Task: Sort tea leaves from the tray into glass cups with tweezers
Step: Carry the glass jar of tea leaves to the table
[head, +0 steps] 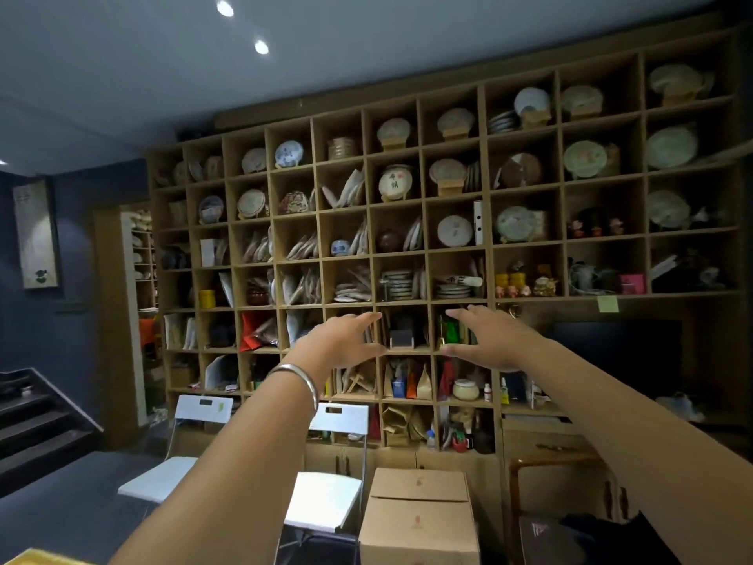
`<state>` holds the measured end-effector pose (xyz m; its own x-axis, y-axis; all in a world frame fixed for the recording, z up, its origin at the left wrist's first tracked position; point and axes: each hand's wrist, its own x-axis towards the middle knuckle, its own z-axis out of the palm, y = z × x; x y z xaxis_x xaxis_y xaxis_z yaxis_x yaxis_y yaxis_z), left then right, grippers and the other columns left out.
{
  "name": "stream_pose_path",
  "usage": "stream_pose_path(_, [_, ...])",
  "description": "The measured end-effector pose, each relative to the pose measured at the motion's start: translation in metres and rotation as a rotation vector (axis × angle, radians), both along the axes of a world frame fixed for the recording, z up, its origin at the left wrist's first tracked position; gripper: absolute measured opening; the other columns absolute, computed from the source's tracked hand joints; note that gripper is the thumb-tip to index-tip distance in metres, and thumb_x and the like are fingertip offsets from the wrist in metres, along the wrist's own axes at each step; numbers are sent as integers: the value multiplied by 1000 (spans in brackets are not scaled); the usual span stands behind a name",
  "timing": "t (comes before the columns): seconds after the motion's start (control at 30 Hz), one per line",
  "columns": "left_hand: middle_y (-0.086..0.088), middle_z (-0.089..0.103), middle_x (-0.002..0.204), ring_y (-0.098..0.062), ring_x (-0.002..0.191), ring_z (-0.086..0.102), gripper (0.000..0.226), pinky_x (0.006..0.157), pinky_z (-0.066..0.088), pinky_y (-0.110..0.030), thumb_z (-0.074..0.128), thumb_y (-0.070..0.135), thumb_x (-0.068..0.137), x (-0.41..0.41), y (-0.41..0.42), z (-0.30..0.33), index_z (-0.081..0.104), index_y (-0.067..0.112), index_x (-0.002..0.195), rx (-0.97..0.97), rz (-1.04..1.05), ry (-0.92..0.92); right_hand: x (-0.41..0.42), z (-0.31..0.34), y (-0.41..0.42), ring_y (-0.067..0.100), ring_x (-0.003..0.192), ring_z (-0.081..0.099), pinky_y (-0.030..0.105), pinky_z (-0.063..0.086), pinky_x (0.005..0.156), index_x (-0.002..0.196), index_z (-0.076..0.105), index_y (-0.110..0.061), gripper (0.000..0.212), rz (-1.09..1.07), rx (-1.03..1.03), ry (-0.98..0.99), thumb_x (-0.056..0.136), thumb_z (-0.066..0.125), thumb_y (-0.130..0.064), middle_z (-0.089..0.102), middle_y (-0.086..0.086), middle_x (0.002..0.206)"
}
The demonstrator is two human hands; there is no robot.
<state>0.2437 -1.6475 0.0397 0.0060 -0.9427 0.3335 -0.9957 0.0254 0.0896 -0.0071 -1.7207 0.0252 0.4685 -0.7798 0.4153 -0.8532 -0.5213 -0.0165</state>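
Note:
Both my arms are stretched out forward at chest height, toward a wall of shelves. My left hand (344, 340), with a silver bangle on its wrist, is held flat with fingers apart and holds nothing. My right hand (487, 338) mirrors it, fingers spread and empty, palm facing inward. The two hands are a short gap apart, fingertips pointing at each other. No tray, tea leaves, glass cups or tweezers show in this view. A yellow corner (45, 557) peeks in at the bottom left; I cannot tell what it is.
A tall wooden cubby shelf (423, 303) full of wrapped tea cakes, jars and bags fills the far wall. Two white folding chairs (326, 499) and a cardboard box (419, 519) stand in front. Dark stairs (36, 426) rise at the left. A black screen (615, 352) sits at the right.

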Motion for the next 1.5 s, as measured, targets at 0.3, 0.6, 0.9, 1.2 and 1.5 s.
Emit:
stream_pose_path(0.3, [-8,43,151,-29,134,46,72,107,43,-45,56,52,92,98,-209,23,21,37,153,20,8,-32,100,15,-203,27,137,32,45,35,106,146,17,-41,83,-3,-25,-37,76,37,-81,27,-1,155])
stream_pose_path(0.6, [-6,39,153,-29,134,44,71,107,41,-46,54,54,92,147,-362,1,18,41,152,82,-40,3,153,9,-347,28,139,29,45,32,108,147,18,-39,79,-15,-11,-44,81,38,-76,25,0,157])
stream_pose_path(0.9, [-4,39,155,-28,139,40,72,110,38,-44,58,53,89,185,-541,14,24,38,151,44,22,3,177,17,-516,30,140,29,48,33,109,148,19,-36,77,11,-51,-51,84,38,-73,27,4,156])
stream_pose_path(1.2, [-4,39,155,-27,140,39,71,112,36,-46,57,51,91,194,-694,24,24,36,151,52,-35,-39,191,18,-674,30,139,29,48,34,109,147,19,-37,76,-3,-9,-68,83,40,-73,27,3,156])
stream_pose_path(1.5, [-7,34,157,-29,141,37,68,111,37,-46,56,50,93,223,-802,6,24,37,151,61,-45,40,230,8,-779,30,139,29,49,33,109,148,18,-35,77,-1,38,-70,84,40,-72,28,3,155])
